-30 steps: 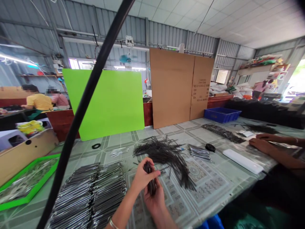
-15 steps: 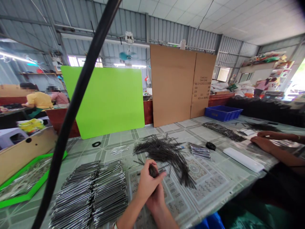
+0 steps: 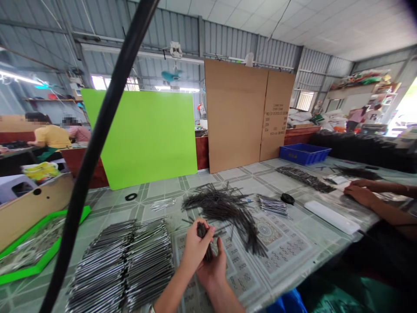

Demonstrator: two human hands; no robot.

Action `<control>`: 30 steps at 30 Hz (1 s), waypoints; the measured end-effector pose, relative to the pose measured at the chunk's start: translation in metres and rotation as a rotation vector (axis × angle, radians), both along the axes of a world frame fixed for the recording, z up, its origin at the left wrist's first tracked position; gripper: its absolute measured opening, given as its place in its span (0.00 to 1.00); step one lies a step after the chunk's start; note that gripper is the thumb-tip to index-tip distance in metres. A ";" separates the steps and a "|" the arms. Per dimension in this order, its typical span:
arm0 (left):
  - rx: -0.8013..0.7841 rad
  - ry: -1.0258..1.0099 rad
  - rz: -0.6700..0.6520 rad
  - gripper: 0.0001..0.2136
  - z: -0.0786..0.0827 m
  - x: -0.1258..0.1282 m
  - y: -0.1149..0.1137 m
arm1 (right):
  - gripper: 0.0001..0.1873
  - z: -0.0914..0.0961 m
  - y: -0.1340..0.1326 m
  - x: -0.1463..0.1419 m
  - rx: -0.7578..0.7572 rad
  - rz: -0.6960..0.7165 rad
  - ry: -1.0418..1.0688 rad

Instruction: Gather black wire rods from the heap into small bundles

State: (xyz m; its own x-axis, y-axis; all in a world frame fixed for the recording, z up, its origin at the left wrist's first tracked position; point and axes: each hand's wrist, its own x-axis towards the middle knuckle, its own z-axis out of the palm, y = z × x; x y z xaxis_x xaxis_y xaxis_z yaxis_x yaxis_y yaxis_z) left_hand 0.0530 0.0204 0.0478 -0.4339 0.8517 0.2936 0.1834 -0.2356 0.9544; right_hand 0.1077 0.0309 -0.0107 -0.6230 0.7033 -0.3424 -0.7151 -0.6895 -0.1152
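Together, the left hand (image 3: 194,251) and right hand (image 3: 213,270) clamp a bundle of dark rods (image 3: 202,237) beside a loose heap (image 3: 224,208) on the tabletop (image 3: 234,176).

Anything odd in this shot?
Two things. A black cable or rod crosses the view diagonally, close to the camera, hiding part of the scene. And the dark rods lie in a loose, tangled heap, unlike the neat stacks beside them.

My left hand (image 3: 195,250) and right hand (image 3: 213,269) are bare, and my left arm (image 3: 172,293) wears a little shiny bracelet (image 3: 150,309).
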 end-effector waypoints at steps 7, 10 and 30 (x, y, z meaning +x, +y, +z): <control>0.004 0.094 -0.020 0.10 0.002 0.001 -0.003 | 0.10 -0.011 0.000 -0.013 0.157 -0.058 0.056; 0.012 0.084 -0.029 0.11 0.004 0.001 -0.004 | 0.10 -0.017 0.000 -0.016 0.176 -0.042 0.067; 0.020 0.101 0.040 0.12 0.022 0.007 -0.003 | 0.19 -0.016 0.000 -0.021 0.262 -0.093 0.005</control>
